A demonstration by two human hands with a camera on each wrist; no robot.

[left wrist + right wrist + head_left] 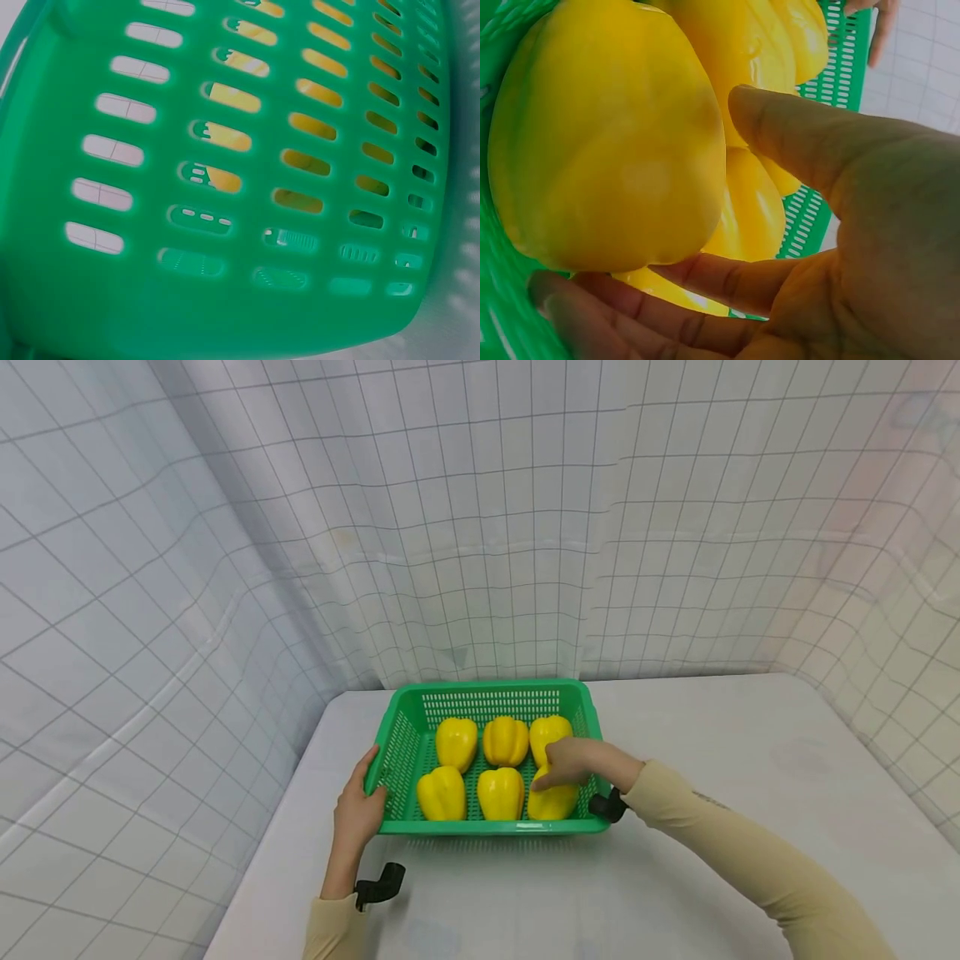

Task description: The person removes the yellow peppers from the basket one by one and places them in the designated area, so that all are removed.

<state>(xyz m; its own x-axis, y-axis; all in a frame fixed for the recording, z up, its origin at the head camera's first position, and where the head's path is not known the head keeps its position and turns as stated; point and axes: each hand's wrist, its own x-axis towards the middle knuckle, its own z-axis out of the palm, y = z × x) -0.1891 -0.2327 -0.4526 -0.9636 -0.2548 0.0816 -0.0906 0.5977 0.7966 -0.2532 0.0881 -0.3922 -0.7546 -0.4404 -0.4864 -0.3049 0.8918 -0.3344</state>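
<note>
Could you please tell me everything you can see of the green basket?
The green basket is rectangular, shallow and open-topped, and looks like plastic, with slotted walls, a perforated floor and a solid rim. It stands upright on the white table, long sides running left to right. Six yellow bell peppers rest inside in two rows of three. The left hand holds its left rim; whether the right hand, reaching in, also touches it is unclear.

Head view: right hand point(573, 762) hides parts of two peppers point(553, 803) from me. Left wrist: basket point(268, 154) cropped, peppers behind it just slivers.
</note>
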